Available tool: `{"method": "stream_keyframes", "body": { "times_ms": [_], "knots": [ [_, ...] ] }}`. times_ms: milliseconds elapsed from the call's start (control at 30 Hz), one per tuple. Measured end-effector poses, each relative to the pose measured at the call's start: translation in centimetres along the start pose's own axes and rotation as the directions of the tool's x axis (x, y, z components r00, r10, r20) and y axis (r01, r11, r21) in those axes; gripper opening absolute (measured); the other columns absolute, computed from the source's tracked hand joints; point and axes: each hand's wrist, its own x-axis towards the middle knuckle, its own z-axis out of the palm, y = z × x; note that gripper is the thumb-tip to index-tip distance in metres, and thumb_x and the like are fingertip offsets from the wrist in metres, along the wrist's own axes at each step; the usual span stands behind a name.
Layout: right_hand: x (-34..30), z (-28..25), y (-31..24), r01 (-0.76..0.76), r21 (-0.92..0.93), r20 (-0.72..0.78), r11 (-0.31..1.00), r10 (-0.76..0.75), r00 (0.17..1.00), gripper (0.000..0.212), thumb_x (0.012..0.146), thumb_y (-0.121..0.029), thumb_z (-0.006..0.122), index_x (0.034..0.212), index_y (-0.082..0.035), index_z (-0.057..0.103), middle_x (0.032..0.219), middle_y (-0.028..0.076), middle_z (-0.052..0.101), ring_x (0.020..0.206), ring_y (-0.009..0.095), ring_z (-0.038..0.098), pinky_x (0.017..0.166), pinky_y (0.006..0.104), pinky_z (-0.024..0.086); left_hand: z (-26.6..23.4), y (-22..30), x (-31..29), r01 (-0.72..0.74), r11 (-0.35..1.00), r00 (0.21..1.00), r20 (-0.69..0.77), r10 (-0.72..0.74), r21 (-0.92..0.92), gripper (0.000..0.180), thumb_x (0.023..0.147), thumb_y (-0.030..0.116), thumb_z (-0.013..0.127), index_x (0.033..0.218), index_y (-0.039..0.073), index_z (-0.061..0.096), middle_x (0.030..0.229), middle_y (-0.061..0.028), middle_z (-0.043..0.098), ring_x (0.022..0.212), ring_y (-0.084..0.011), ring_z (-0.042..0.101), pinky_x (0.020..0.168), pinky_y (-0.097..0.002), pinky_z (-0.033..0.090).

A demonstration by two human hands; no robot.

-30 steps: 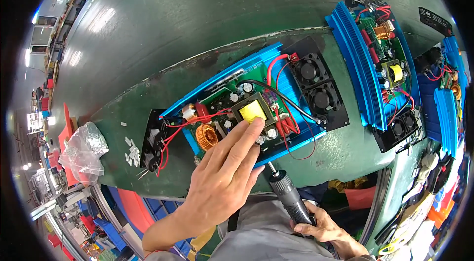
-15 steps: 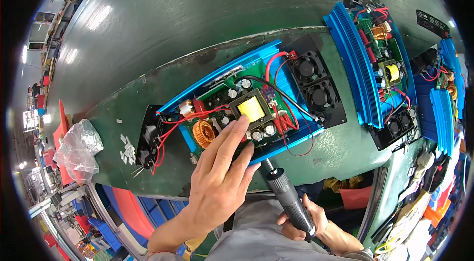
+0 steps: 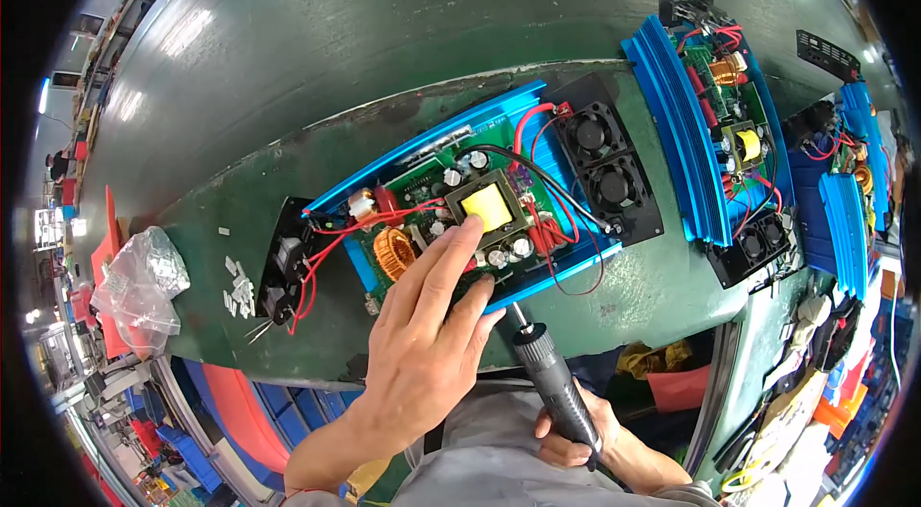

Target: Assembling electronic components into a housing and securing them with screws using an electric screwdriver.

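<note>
- Left hand [image 3: 422, 346]: grip loose, fingers laid over near side of blue housing [image 3: 566, 271], one fingertip at yellow-topped transformer [image 3: 487, 208].
- Right hand [image 3: 583, 430]: grip wrapped round black power screwdriver [image 3: 549, 373]; bit up at housing's near wall, actual contact hard to make out.
- Housing mid-table [image 3: 633, 310], open side up, twin-fan panel [image 3: 641, 208] at right end.
- Second blue unit [image 3: 676, 138] farther right.

No readable labels or numbers; no legible signs
</note>
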Motion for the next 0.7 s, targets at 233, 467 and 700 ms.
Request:
{"method": "stream_keyframes", "body": {
  "times_ms": [233,467,700],
  "knots": [
    [-1.4,3.6,0.0,-0.043,-0.415,-0.336,0.909,-0.109,0.936,0.096,0.099,-0.075,0.022,0.14,0.007,0.05,0.067,0.008,0.059,0.058,0.016,0.049,0.057,0.03,0.038,-0.1,-0.4,0.1,-0.017,1.0,1.0,0.013,0.017,-0.018,0.025,0.078,0.005,0.076,0.1,-0.005,0.072,0.145,-0.0192,0.053,0.125,-0.037,0.056,0.1,-0.0443,0.048],
    [-0.4,5.2,0.4,-0.229,-0.702,-0.548,0.675,-0.306,0.778,0.098,0.097,-0.078,0.022,0.139,0.006,0.05,0.064,0.011,0.058,0.053,0.018,0.052,0.057,0.0297,0.043,-0.3,-0.3,0.5,-0.023,0.999,0.997,0.071,0.026,-0.045,0.034,0.072,0.001,0.077,0.105,-0.004,0.069,0.146,-0.0185,0.053,0.129,-0.0361,0.055,0.101,-0.0437,0.047],
    [-0.9,2.5,-0.1,-0.117,-0.582,-0.474,0.805,-0.22,0.853,0.095,0.097,-0.077,0.025,0.136,0.004,0.053,0.056,0.012,0.053,0.046,0.021,0.045,0.044,0.033,0.035,0.0,-0.6,-0.1,-0.015,1.0,1.0,0.003,0.015,-0.001,0.034,0.071,0.009,0.079,0.103,-0.001,0.068,0.144,-0.0174,0.054,0.129,-0.032,0.055,0.101,-0.0411,0.047]
  ]
}}
